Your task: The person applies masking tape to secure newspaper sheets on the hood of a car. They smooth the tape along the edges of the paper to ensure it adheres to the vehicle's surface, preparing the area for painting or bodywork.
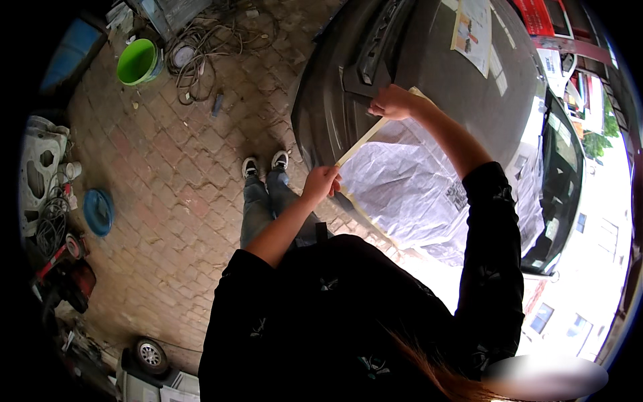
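Note:
A strip of pale masking tape runs taut between my two hands, along the edge of a crinkled translucent masking sheet on the dark grey car. My left hand pinches the tape's lower end at the car's front corner. Farther up, my right hand is closed at the tape's other end, close to the bonnet's front edge. Whether a roll is inside that hand I cannot make out.
A printed sheet lies taped on the bonnet. To the left on the brick floor are a green bucket, tangled cables, and a blue basin. A wheel sits at the lower left.

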A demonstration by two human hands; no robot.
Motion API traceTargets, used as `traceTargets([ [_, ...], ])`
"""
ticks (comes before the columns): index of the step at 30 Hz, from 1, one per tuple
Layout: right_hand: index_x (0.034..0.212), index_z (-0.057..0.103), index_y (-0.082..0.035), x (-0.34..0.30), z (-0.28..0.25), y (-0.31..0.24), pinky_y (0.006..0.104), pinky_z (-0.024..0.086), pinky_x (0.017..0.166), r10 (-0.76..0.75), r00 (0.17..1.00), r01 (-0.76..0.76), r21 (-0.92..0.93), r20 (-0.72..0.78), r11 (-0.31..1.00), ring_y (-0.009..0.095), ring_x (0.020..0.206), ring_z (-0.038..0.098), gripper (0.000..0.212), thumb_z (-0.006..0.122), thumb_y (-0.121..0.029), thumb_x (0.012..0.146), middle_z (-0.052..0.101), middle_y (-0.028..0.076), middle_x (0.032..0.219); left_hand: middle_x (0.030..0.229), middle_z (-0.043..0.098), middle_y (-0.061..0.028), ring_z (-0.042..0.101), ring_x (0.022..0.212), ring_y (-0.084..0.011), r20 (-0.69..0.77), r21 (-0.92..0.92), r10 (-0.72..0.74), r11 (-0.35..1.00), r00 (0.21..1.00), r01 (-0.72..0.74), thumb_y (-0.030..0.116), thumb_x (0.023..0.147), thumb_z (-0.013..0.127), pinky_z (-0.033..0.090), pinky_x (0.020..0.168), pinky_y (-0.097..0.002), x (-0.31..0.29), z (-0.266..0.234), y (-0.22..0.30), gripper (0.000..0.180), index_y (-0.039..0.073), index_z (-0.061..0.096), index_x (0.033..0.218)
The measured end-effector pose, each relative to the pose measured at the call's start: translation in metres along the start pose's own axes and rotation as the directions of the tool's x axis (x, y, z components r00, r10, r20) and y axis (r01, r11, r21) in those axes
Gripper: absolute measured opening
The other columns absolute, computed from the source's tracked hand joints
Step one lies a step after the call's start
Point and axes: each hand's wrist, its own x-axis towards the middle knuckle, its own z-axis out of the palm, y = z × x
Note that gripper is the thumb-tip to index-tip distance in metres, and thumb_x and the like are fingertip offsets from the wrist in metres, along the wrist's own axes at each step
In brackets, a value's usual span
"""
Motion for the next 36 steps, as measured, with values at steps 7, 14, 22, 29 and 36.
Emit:
traceTargets([
  [7,0.092,0.068,-0.01,0.001,-0.005,-0.001,0.0409,0.05,0.077,0.121,0.984,-0.152,0.259,0.134,0.954,0.032,0.088,0.064,0.043,0.045,-0.046,0.094,0.069,0.01,0.088,0.057,0.062,-0.0085,0.05,0.038,-0.0115,0.036,0.009,-0.041,0.999,0.998,0.041,0.037,0.097,0.049,0.038,0.038,-0.0264,0.004,0.005,-0.006,0.046,-0.002,0.062,0.077],
  [14,0.098,0.068,-0.008,-0.005,-0.013,-0.005,0.04,0.049,0.08,0.092,0.98,-0.153,0.366,0.178,0.918,0.03,0.092,0.064,0.044,0.053,-0.048,0.089,0.069,0.012,0.093,0.057,0.062,-0.0088,0.051,0.038,-0.0119,0.025,0.025,-0.042,0.999,0.999,0.041,0.039,0.097,0.05,0.039,0.038,-0.0262,0.012,0.009,-0.013,0.048,-0.004,0.062,0.077],
  [22,0.094,0.069,-0.004,0.019,0.002,-0.012,0.0376,0.049,0.077,-0.001,0.961,-0.112,0.391,0.278,0.914,0.029,0.087,0.066,0.04,0.055,-0.041,0.09,0.069,0.013,0.091,0.056,0.062,-0.0099,0.05,0.037,-0.0128,0.007,0.014,-0.051,0.999,0.999,0.051,0.036,0.096,0.051,0.04,0.037,-0.0263,0.024,0.014,-0.02,0.046,-0.004,0.061,0.076],
  [29,0.094,0.07,-0.004,0.042,0.007,-0.03,0.0389,0.049,0.076,-0.049,0.896,-0.148,0.402,0.441,0.904,0.026,0.085,0.066,0.043,0.051,-0.043,0.092,0.069,0.012,0.088,0.057,0.062,-0.01,0.053,0.039,-0.0133,-0.014,0.043,-0.055,0.998,0.998,0.055,0.035,0.096,0.05,0.042,0.039,-0.0271,0.025,0.017,-0.022,0.045,-0.003,0.061,0.076],
  [36,0.087,0.071,-0.004,0.056,0.02,-0.044,0.0355,0.049,0.072,-0.172,0.86,-0.098,0.487,0.48,0.868,0.023,0.079,0.066,0.035,0.062,-0.038,0.084,0.07,0.008,0.082,0.058,0.062,-0.0083,0.051,0.04,-0.0121,-0.017,0.074,-0.036,0.997,0.999,0.037,0.039,0.097,0.048,0.04,0.04,-0.0254,0.024,0.016,-0.017,0.048,-0.002,0.061,0.076],
])
